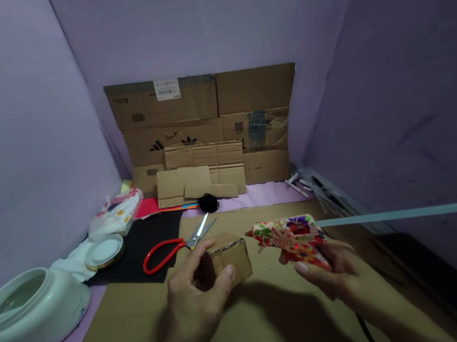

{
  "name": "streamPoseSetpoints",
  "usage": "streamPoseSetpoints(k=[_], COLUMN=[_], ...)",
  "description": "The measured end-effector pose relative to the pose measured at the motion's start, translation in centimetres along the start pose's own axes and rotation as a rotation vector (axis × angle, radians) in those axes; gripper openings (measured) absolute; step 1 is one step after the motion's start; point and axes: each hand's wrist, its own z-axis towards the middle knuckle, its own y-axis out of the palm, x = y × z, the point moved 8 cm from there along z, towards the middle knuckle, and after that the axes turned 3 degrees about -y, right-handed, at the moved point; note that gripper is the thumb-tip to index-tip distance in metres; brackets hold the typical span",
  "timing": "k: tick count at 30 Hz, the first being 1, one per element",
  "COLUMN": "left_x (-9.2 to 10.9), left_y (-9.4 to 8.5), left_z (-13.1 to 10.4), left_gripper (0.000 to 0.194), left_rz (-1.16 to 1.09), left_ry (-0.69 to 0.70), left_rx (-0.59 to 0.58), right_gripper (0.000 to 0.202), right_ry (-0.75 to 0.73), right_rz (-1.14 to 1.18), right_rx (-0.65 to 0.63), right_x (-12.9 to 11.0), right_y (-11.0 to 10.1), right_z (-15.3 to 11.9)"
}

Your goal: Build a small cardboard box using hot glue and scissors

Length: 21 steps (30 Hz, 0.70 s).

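A hot glue gun [286,234] with a bright floral pattern is near the center, to the right of a small, boxy cardboard piece [234,261]. The gun's long axis runs nearly level from side to side; its nozzle points left, toward the cardboard, with a clear gap between the 2. A long, pale glue stick [417,212] extends straight out of its back to the right, tilting slightly down. The right hand [331,268] is wrapped around the gun's handle, below the barrel. The left hand [201,293] is clamped on the cardboard piece, thumb on the near face and fingers around the far side, the grip only as wide as the piece. The piece's rough upper edge runs left to right, rising slightly toward the right. Both hands are above a flat cardboard sheet [120,337]. Just beyond the left hand, red-handled scissors [188,243] lie with open blades pointing away and to the right.
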Motion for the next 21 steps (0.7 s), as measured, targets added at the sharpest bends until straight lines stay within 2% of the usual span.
streamPoseSetpoints(k=[5,11,15,18,21], left_x=[0.5,1.6,2.7,3.3,3.3], left_y=[0.0,0.0,-0.3,-0.7,-0.8], left_z=[-0.1,-0.7,-0.9,-1.2,-1.5], left_gripper=[0.043,0.040,0.034,0.030,0.028], left_rz=[-0.003,-0.079,0.000,0.051,0.055], left_ry=[0.022,0.052,0.158,0.249,0.278], left_rx=[0.008,0.018,0.031,0.083,0.107], right_gripper=[0.036,0.037,0.036,0.034,0.032], right_ry=[0.155,0.289,0.353,0.358,0.361], right_rz=[0.258,0.458,0.513,0.510,0.471], right_rx=[-0.159,-0.326,-0.422,-0.449,-0.410], right_x=[1.1,2.8,3.8,3.8,3.8], right_y=[0.9,2.0,2.2,1.9,1.2], right_z=[-0.2,0.1,0.3,0.2,0.2])
